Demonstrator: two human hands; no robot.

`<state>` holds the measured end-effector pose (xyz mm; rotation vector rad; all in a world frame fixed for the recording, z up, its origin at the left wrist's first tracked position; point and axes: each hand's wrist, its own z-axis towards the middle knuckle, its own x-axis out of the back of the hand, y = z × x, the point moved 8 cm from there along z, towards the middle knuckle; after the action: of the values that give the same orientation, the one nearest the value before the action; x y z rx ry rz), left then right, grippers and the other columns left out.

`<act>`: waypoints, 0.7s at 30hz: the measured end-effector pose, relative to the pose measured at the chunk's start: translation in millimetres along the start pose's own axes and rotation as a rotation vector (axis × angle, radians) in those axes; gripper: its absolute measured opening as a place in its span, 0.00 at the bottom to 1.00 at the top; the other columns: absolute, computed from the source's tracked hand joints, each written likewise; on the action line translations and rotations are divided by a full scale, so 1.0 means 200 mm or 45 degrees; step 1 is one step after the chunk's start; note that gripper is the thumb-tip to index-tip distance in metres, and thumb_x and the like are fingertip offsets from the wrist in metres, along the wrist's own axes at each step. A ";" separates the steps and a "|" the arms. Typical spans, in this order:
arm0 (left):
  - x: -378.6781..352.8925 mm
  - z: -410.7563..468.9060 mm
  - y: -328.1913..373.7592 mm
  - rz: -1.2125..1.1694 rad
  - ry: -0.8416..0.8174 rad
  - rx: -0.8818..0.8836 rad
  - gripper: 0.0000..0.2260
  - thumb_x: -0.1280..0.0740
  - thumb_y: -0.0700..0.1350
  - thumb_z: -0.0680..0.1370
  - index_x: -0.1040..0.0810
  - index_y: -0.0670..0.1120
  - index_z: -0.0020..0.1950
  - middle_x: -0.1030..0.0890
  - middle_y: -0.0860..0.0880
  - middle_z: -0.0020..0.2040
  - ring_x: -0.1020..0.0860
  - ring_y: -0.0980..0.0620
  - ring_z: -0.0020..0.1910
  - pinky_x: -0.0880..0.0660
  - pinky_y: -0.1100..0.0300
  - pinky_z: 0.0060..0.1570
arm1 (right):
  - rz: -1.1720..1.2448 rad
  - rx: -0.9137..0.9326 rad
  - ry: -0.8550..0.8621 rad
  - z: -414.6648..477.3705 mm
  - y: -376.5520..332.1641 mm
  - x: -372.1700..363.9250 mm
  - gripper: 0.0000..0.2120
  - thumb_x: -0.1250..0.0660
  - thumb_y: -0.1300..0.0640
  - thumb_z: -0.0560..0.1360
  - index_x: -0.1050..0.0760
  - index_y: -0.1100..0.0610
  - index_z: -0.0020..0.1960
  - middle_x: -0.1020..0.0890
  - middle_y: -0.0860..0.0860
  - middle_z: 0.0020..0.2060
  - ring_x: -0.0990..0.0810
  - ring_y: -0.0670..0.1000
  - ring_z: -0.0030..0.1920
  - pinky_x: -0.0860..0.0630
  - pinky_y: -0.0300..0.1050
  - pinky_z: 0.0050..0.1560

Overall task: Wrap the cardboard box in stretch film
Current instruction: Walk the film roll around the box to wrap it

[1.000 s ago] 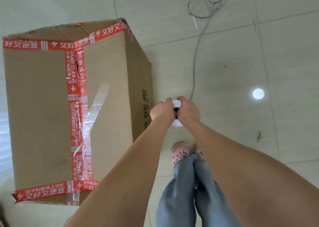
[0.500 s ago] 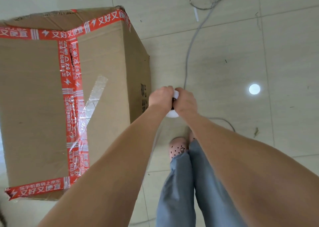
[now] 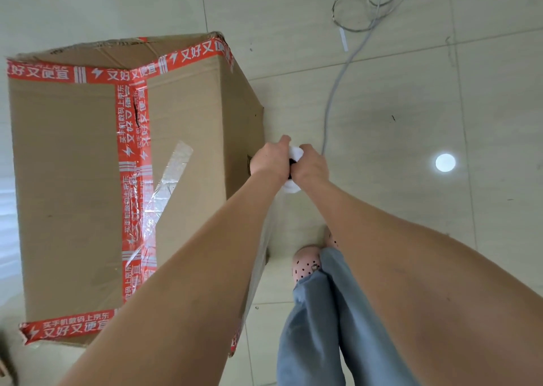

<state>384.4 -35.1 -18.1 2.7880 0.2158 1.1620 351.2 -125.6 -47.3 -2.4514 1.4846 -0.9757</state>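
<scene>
Cardboard box (image 3: 73, 194): stands on the floor (image 3: 396, 115), left.
Left hand (image 3: 269, 161): clenched on the stretch film roll (image 3: 294, 152), beside the box's right face.
Right hand (image 3: 311, 166): grasping the roll's other side.
Change: in 1 second both hands carried the roll toward the far corner.
Meaning: this side is probably getting covered; the wrapping looks early.

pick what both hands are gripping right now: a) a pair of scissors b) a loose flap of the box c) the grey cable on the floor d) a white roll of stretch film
d: the left hand and the right hand are both curled round the white roll of stretch film, held beside the cardboard box.
</scene>
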 end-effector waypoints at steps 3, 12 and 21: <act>0.02 0.03 0.03 0.043 -0.036 -0.057 0.18 0.41 0.38 0.77 0.30 0.47 0.67 0.23 0.44 0.58 0.23 0.43 0.55 0.26 0.54 0.43 | 0.022 -0.074 -0.078 0.02 0.02 0.00 0.11 0.39 0.56 0.75 0.28 0.58 0.55 0.21 0.56 0.52 0.21 0.59 0.49 0.21 0.54 0.48; 0.04 0.08 0.09 0.211 -0.028 -0.140 0.15 0.39 0.37 0.74 0.24 0.47 0.59 0.21 0.46 0.52 0.22 0.44 0.49 0.28 0.56 0.38 | -0.304 0.099 0.056 0.07 -0.04 0.06 0.10 0.39 0.59 0.75 0.25 0.58 0.55 0.20 0.57 0.52 0.21 0.60 0.53 0.28 0.48 0.44; 0.17 0.16 0.06 -0.079 0.111 0.069 0.09 0.37 0.39 0.75 0.25 0.42 0.53 0.21 0.42 0.51 0.22 0.42 0.50 0.27 0.56 0.39 | -0.187 0.162 0.120 0.13 -0.13 0.21 0.20 0.38 0.59 0.73 0.31 0.54 0.64 0.21 0.55 0.54 0.22 0.59 0.55 0.30 0.46 0.43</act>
<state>432.3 -43.4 -14.3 2.7576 0.3444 1.2824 399.7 -152.5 -38.3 -2.4822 1.2397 -1.1894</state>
